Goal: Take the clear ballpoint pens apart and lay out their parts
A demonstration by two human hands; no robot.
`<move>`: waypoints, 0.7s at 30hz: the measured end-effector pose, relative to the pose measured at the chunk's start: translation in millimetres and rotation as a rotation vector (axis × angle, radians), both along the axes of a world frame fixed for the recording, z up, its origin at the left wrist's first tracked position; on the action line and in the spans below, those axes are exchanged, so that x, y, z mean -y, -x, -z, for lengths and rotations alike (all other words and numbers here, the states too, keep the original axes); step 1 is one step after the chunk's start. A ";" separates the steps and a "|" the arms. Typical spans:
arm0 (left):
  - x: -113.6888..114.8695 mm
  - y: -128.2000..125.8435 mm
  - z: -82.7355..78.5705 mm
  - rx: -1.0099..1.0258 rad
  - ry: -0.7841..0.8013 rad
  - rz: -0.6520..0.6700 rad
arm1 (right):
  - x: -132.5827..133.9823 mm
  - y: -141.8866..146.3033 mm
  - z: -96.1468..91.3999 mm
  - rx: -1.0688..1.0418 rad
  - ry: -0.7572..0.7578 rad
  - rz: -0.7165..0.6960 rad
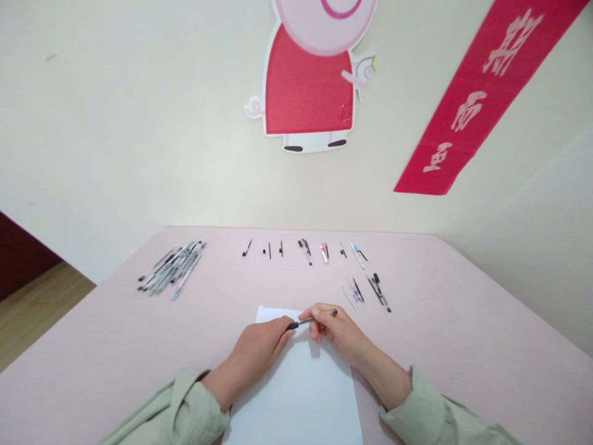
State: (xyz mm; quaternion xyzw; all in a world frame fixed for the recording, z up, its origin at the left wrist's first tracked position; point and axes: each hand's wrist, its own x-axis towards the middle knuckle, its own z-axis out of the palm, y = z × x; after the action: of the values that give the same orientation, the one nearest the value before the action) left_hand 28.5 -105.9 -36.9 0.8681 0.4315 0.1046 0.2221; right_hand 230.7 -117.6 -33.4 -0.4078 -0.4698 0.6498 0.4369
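Pen [306, 321] bridges the left hand [260, 345], fingers closed on its dark end, and the right hand [337, 330], pinching its shaft, above paper [299, 389], apparently mid-step, with separated parts [357, 290] beyond seemingly done and the far-left pile [172, 272] apparently left.

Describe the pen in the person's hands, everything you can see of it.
The pen is slim and straight, seemingly plastic, with a black section at the left, a greyish barrel and a dark tip at the right. It lies crosswise in the view, its right end slightly higher, over the far part of the white paper. The left hand holds the black section; the right hand pinches the barrel. Whether the black section is a cap is unclear.
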 end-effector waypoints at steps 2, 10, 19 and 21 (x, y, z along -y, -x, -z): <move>1.9 -0.7 -1.6 -0.053 -0.010 0.006 | -1.7 -0.7 2.6 -0.016 0.004 0.003; 6.5 -0.9 -4.1 -0.065 -0.006 0.022 | -2.7 -3.7 5.5 -0.038 0.026 -0.016; 3.5 -3.8 1.0 -0.011 -0.060 0.016 | -2.9 -3.3 0.4 -0.045 0.000 -0.028; 2.8 -5.6 3.3 -0.009 -0.120 0.025 | -2.0 -2.5 -0.3 -0.027 -0.018 -0.037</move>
State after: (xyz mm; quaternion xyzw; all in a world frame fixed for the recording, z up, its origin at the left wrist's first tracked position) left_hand 34.1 -108.8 -40.1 0.8857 0.4144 0.1236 0.1691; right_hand 233.2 -115.6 -33.1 -0.3863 -0.4770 0.6590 0.4347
